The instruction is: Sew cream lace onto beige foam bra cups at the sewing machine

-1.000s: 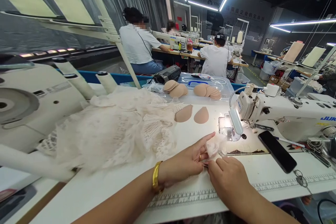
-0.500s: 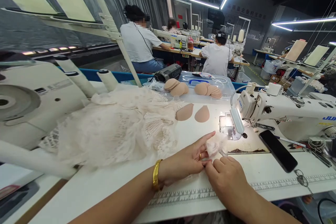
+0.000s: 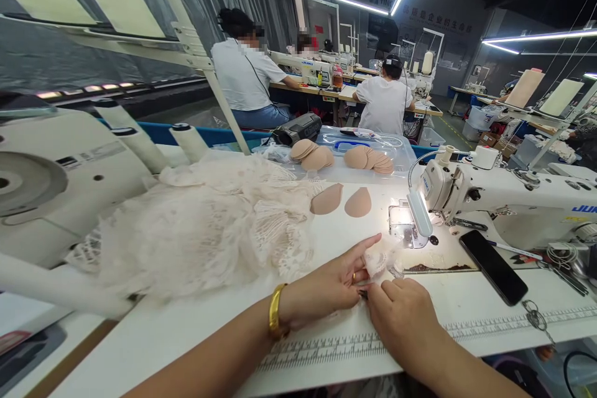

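While the left hand point(image 3: 329, 289) and the right hand point(image 3: 405, 317) both pinch the small lace piece point(image 3: 380, 259) on the table point(image 3: 186, 329) just beside the lit needle plate point(image 3: 402, 228), we judge a slack grip could let it bunch, and working that near risks a prick.

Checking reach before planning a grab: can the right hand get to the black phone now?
Probably yes. The phone lies flat on the table, right of the right hand, with only bare tabletop between. That hand would first have to let go of the lace piece.
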`<state>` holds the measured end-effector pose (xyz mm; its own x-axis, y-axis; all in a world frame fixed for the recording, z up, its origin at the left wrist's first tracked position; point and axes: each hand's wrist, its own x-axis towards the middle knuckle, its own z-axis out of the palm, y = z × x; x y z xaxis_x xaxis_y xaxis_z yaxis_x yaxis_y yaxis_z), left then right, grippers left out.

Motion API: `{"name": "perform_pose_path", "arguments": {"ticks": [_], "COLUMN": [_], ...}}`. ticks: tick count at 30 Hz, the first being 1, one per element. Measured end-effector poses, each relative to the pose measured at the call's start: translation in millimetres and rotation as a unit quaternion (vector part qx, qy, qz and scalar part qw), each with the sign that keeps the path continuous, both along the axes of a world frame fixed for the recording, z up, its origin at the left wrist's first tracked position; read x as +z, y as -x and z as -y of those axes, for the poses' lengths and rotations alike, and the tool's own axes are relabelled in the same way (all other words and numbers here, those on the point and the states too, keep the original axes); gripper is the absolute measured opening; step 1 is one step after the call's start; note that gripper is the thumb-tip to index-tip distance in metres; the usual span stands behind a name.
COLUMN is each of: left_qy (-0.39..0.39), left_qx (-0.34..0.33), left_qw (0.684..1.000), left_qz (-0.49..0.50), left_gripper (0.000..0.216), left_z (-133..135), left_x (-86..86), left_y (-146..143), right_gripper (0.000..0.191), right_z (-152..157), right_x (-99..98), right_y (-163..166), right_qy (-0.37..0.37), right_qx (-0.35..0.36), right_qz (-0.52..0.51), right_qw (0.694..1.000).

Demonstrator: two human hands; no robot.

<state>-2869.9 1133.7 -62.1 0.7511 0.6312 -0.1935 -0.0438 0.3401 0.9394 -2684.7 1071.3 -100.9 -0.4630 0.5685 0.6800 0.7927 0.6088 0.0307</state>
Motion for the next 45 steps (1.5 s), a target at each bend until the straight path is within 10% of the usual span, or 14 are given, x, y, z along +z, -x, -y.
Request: {"name": "perform_pose_path", "arguments": {"ticks": [7, 13, 20, 23, 27, 34, 41, 45], "left_qy": [-0.074, -0.367, -0.533, -0.497, -0.364, -0.459, -0.422, -0.450], "left_qx": [0.052, 0.171, 0.209, 0.163, 0.077, 0.122, 0.118, 0.088], "left_qw": [0.988, 0.836, 0.768, 0.814, 0.899, 0.858, 0.824, 0.786], "left_qz": [-0.123, -0.371, -0.287, -0.251, -0.231, -0.196, -0.359, -0.414], "left_gripper": [0.102, 0.053, 0.033, 0.036, 0.048, 0.035, 0.044, 0.038], "left_z": [-4, -15, 7, 16, 9, -3, 2, 2], "left_x": [11.7, 35.4, 50.2, 60.8, 67.6, 55.8, 20.7, -1.9], "left_y": [16, 41, 7, -6, -11, 6, 13, -3], "right_gripper": [0.022, 0.017, 0.049, 0.070, 0.025, 0.026, 0.019, 0.020], "right_z": [3, -1, 16, 14, 0, 14, 47, 37], "right_x": [2.8, 5.3, 33.4, 38.9, 43.6, 53.6, 36.5, 19.3], "right_y": [-26, -99, -72, -51, -47, -65, -88, -111], "right_qy": [0.063, 0.092, 0.254, 0.378, 0.473, 0.024, 0.186, 0.149], "right_qx": [-0.054, -0.146, 0.034, 0.083, 0.119, 0.060, 0.165, 0.021], "right_qz": [-0.009, 0.032, -0.206, -0.345, -0.450, -0.209, -0.035, -0.092], "right_qw": [0.996, 0.985, 0.945, 0.855, 0.748, 0.976, 0.968, 0.984]}}
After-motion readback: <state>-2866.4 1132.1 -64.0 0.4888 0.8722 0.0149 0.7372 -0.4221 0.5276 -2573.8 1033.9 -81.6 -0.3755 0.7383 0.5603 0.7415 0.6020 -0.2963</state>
